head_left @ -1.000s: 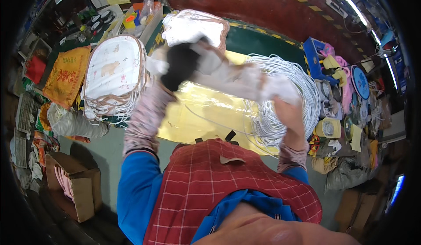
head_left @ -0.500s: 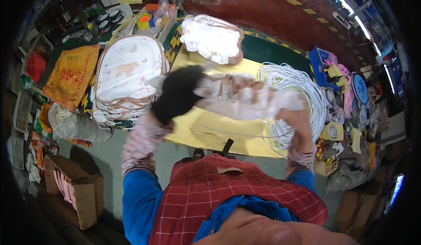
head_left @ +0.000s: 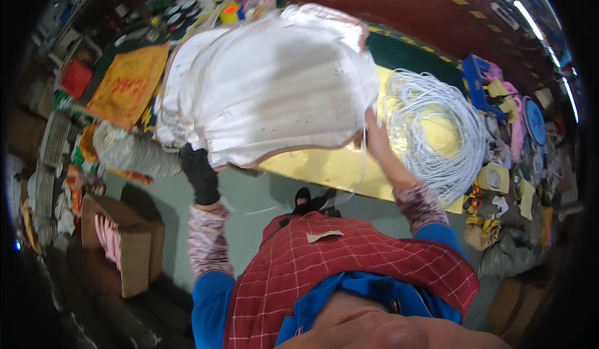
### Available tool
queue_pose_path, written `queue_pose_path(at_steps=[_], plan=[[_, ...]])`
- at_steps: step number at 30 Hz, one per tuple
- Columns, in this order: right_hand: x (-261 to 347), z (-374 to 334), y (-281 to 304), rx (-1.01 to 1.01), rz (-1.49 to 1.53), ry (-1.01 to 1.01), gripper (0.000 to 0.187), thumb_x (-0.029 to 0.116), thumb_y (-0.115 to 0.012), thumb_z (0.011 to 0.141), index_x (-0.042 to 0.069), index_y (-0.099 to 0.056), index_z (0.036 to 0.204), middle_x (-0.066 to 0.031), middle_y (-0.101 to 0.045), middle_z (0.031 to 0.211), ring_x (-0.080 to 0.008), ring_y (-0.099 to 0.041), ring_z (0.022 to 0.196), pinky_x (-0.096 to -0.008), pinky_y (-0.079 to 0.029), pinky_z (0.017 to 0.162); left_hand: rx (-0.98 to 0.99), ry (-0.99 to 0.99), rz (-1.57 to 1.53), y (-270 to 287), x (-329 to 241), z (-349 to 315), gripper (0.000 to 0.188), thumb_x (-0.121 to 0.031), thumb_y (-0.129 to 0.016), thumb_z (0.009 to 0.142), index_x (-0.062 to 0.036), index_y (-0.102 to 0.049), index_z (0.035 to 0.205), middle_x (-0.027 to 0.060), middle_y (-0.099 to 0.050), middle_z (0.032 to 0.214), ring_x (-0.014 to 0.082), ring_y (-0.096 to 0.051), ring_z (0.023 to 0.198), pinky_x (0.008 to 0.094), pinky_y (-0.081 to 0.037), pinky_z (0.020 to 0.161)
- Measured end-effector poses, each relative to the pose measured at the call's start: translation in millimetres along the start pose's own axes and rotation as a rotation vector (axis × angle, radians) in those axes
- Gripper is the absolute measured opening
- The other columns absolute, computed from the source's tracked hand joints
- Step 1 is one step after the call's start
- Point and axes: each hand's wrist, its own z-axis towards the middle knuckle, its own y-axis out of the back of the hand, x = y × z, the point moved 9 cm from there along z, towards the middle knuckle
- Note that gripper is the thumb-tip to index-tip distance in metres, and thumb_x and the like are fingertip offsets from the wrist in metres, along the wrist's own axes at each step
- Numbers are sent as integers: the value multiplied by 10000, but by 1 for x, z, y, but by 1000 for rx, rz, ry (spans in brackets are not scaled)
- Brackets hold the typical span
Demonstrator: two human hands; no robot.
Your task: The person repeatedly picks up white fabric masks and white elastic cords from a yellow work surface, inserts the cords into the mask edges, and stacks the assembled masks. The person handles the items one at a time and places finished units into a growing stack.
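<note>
A white fabric panel with brown edging [head_left: 281, 93] is spread wide between my two hands, above the table. My left hand [head_left: 199, 171], in a black glove, grips its near left corner, where the cloth is gathered in folds. Bare, my right hand [head_left: 376, 138] is closed on the panel's right edge; the cloth partly hides its fingers. A thin white cord [head_left: 253, 212] hangs in a loop below the near edge. Behind the panel, only the side of a stack of similar edged pieces [head_left: 168, 115] shows on the left. More white pieces [head_left: 331, 17] lie at the back.
A big coil of white cord [head_left: 437, 138] lies on the yellow table covering [head_left: 340, 169]. On the left are an orange printed bag [head_left: 130, 87] and a carton [head_left: 134, 249] with pink pieces on the floor. A blue bin [head_left: 477, 74] stands at the right.
The bunched cloth between my hands has opened out into a broad panel. My left hand has moved nearer and leftward; my right hand has shifted left. The head view has shifted slightly.
</note>
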Motion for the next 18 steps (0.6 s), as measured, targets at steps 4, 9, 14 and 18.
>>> queue_pose_path(at_steps=[4, 9, 14, 18], plan=[[-119, -104, -34, 54, 343, -458, 523, 431, -428, 931, -43, -484, 1142, -137, -623, 817, -191, -608, 609, -282, -487, 525, -52, 489, -68, 46, 28, -117, 213, -67, -453, 824, 63, -565, 950, 88, -583, 818, 160, -500, 726, 308, -421, 658], [-143, -157, -75, 602, 227, -582, 438, 359, -404, 959, 32, -424, 1250, -130, -619, 947, -159, -604, 665, -274, -496, 572, -188, 665, 5, 141, 5, -170, 319, -98, -445, 837, 83, -536, 1083, 135, -585, 1012, 205, -538, 891, 318, -432, 769], [-96, -125, -129, 747, 134, -399, 395, 268, -411, 957, 14, -429, 1260, -125, -627, 969, -147, -614, 744, -248, -491, 597, -240, 139, 39, 141, -124, -7, 422, -140, -457, 873, 115, -459, 1209, 189, -551, 1161, 251, -546, 1057, 354, -443, 884], [-108, -99, -145, 697, 97, -389, 323, 241, -431, 948, 7, -522, 1150, -100, -636, 907, -132, -610, 695, -240, -483, 572, 139, -3, 364, 75, -81, 74, 345, -135, -548, 831, 61, -541, 1115, 215, -589, 1063, 248, -612, 814, 350, -485, 724]])
